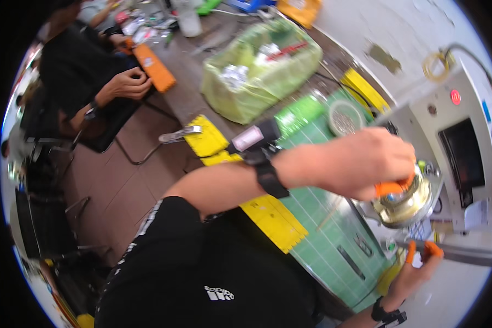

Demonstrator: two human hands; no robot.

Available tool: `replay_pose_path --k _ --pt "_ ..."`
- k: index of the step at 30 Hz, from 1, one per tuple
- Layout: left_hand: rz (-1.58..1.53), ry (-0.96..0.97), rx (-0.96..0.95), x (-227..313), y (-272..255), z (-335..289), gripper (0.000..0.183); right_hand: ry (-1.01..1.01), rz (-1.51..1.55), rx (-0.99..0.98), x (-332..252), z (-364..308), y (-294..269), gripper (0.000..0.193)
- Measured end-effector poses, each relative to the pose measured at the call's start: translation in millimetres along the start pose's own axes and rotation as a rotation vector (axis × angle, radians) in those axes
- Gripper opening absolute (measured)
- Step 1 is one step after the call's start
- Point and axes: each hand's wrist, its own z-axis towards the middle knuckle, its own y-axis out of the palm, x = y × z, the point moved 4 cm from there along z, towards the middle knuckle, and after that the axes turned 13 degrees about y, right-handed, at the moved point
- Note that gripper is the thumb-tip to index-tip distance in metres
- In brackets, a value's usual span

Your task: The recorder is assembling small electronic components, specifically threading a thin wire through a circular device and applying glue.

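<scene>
We have our left hand (361, 164) at the gold round metal piece (402, 210), fingers curled down onto its top. Orange finger covers (388, 188) show at that contact. Blurry there, so we can't tell if it's a real grip or only a touch. The gold piece sits just beyond our left fingertips, up from our right hand (415, 276). Our right hand has thumb and forefinger bent but parted, orange-tipped too, just beside a gray bar (464, 255); we can't tell if it touches. Black wristbands (268, 172) on both wrists.

Right of our left hand: pale machine panel (429, 117) with a dark screen (463, 156) and red button (455, 97). Just above that hand, a round tub (345, 117) of small bits, too blurred to name. Under our left forearm, a green mat (325, 268) with a yellow strip (279, 224) along its edge. Left of our right hand, a dark strip (350, 262) lies on the mat.

Beyond our left wrist: green packet (300, 117), dark pouch (254, 136) with a pink label, then a bag-lined bin (229, 104) on the table (191, 93). Well off to the left, we see a co-worker's hand (126, 87) near an orange box (154, 68).
</scene>
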Motion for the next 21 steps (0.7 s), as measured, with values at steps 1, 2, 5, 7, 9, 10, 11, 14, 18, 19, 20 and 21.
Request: replay_pose_path --k 1,2,5,7,9,10,11,14,18,19,20,21 --pt "0.084 0.069 0.036 6 8 6 0.014 -0.029 0.037 0.112 15 10 -2 0.033" --pt "0.164 0.092 0.008 8 15 11 0.013 -0.061 0.025 0.124 37 18 -5 0.026" --pt "0.396 0.206 -0.15 15 -3 15 0.017 -0.136 0.242 0.315 51 1 -5 0.025" --pt "0.46 0.154 -0.182 21 13 11 0.021 0.268 -0.049 0.28 61 -60 -16 0.039" --pt "0.426 0.178 -0.114 32 13 13 0.02 0.097 -0.091 0.307 34 -61 -11 0.029" --pt "0.39 0.156 -0.083 35 4 15 0.018 0.103 0.012 0.286 23 -57 -13 0.028" --pt "0.349 0.132 -0.054 36 -7 15 0.016 0.111 0.112 0.263 13 -53 -16 0.028" --pt "0.124 -0.054 0.108 58 -93 -1 0.017 0.157 0.509 0.322 14 -34 -35 0.029" --pt "0.287 -0.439 0.352 96 -218 -110 0.016 0.215 0.603 0.425 -2 -36 -53 0.019" --pt "0.318 -0.523 0.509 116 -260 -163 0.019 0.212 0.576 0.426 17 -42 -64 0.019" --pt "0.351 -0.612 0.679 137 -302 -227 0.024 0.224 0.536 0.398 34 -46 -78 0.023" --pt "0.388 -0.598 0.799 173 -331 -263 0.025 0.241 0.537 0.344 55 -44 -76 0.031"
